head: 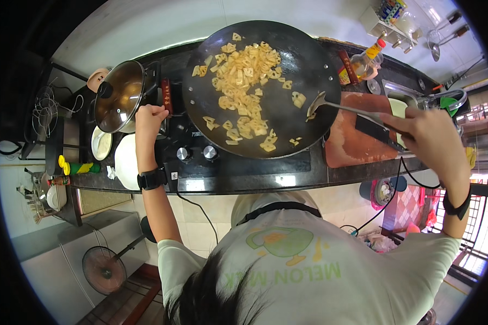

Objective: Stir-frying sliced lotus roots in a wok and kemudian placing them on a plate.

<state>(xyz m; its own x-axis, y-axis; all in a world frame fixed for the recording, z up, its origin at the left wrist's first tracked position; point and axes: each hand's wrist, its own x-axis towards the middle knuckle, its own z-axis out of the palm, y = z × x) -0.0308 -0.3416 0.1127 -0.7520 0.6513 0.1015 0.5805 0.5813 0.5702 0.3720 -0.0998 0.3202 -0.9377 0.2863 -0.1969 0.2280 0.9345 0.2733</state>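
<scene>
A large black wok point(309, 53) sits on the cooktop, with cut lotus root pieces point(248, 73) heaped at its centre and scattered lower down. My left hand point(149, 115) has its fingers closed at the lower end of the wok's red-brown left handle point(166, 93). The metal wok spatula point(345, 107) is gripped near its rear end by my right hand point(429, 136). Its blade rests inside the wok's right side, apart from most of the pieces. The wok's right handle point(348, 67) is free.
A glass-lidded pot point(124, 93) stands left of the wok, near a white plate point(126, 166) and bowl point(101, 143). A dark-bladed knife point(376, 131) lies on the reddish cutting board point(341, 134) beneath my right hand. Bottles point(366, 61) and a sink point(402, 89) are beyond.
</scene>
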